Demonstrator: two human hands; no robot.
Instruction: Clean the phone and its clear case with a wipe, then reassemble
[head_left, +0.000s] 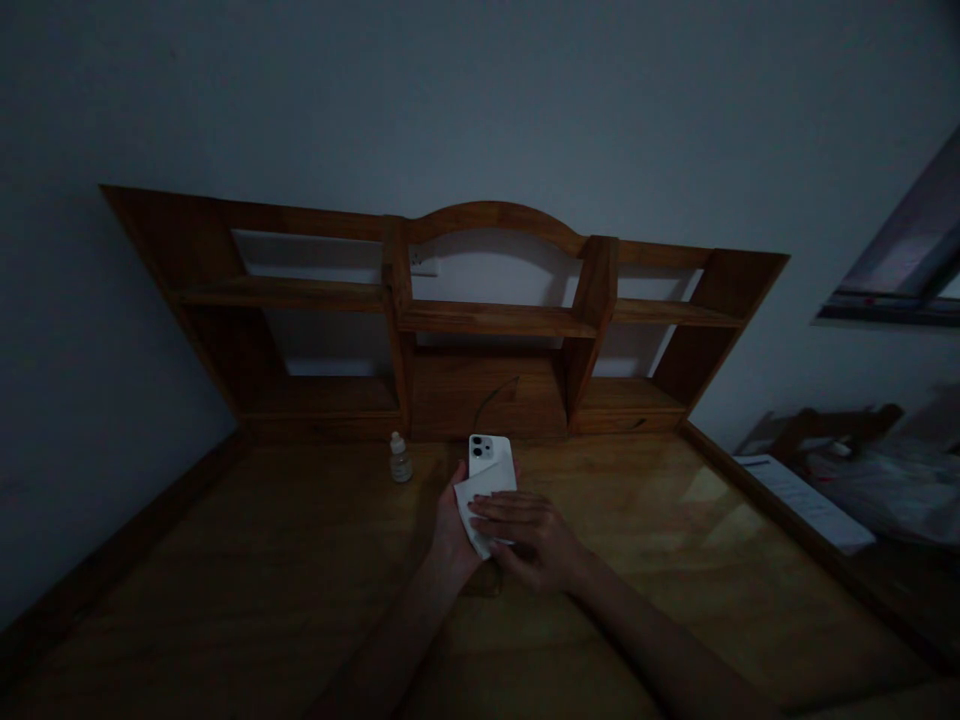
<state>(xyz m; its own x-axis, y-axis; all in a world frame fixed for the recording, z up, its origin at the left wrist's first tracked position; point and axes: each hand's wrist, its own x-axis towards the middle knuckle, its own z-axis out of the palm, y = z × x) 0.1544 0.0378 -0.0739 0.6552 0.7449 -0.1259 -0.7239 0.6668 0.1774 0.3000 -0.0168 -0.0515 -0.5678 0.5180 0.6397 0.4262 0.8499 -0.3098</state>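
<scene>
Phone [501, 453] held in front of the shelf unit [495, 318], camera side showing.
I see left hand [450, 535] curled around it, probably bracing it; right hand [544, 540], fingers extended, rests on white cloth [480, 487] over its back.

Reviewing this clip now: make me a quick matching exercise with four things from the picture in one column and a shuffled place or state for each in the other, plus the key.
Column one
1. left hand
2. bottle
3. right hand
4. phone

Column two
A. fingers laid over the white sheet
B. white, partly covered by the sheet
C. holding the phone from beneath
D. upright on the wooden desk, left of both hands in the picture

Right pairs: 1-C, 2-D, 3-A, 4-B
</scene>
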